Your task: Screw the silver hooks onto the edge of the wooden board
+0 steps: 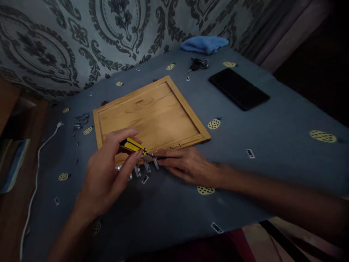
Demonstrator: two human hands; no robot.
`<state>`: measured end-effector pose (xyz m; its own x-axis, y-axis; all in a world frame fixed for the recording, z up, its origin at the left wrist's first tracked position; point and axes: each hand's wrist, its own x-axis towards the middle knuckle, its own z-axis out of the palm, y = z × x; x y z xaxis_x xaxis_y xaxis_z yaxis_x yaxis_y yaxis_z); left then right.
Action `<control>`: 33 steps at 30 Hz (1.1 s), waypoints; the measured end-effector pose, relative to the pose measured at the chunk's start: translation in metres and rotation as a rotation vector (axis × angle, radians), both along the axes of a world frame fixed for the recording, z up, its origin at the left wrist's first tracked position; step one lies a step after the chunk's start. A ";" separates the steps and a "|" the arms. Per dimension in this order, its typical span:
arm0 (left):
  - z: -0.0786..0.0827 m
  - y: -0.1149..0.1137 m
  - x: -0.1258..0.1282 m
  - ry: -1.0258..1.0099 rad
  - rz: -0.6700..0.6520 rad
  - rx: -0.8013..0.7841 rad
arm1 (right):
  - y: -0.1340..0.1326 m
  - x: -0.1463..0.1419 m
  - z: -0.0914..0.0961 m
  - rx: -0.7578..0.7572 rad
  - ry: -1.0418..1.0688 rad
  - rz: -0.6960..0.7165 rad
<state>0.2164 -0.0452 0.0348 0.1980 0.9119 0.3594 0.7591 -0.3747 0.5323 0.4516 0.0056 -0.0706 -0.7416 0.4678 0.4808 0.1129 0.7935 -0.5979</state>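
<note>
A yellow and black screwdriver is gripped between the thumb and fingers of my left hand. Its shaft points right, toward the near edge of a framed wooden panel lying flat on the table. Several small metal hooks stick out along that near edge, below the screwdriver. My right hand is at the same edge, its fingertips pressed together beside the rightmost hook and the screwdriver's tip. Whatever those fingertips pinch is hidden. Small dark holes show in the edge just right of the hooks.
On the patterned blue tablecloth lie a black phone, keys and a blue cloth toward the back. Loose metal hooks sit left of the panel. A white cable runs down the left side, near a wooden shelf.
</note>
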 end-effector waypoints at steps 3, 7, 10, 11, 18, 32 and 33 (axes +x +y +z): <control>0.000 0.000 0.000 -0.011 -0.008 -0.010 | 0.000 0.000 0.001 -0.009 -0.011 -0.001; 0.001 -0.002 0.001 0.015 -0.003 -0.011 | -0.001 0.000 0.001 -0.036 -0.044 -0.007; 0.001 -0.002 0.001 0.040 -0.003 -0.007 | -0.001 0.000 0.000 -0.025 -0.031 -0.002; 0.001 -0.002 0.002 0.051 -0.004 -0.003 | -0.001 0.000 0.000 -0.022 -0.031 -0.002; -0.002 0.000 0.010 0.078 -0.040 0.151 | 0.000 0.002 -0.001 -0.029 -0.081 0.003; -0.001 -0.004 0.012 -0.124 0.052 -0.027 | -0.001 0.001 -0.002 -0.029 -0.117 -0.026; -0.001 -0.003 0.012 -0.105 0.039 -0.003 | -0.001 0.002 -0.003 -0.030 -0.119 -0.023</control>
<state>0.2284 -0.0484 0.0333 0.1240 0.9193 0.3735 0.7131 -0.3443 0.6108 0.4532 0.0042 -0.0732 -0.7817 0.4981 0.3753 0.2024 0.7718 -0.6028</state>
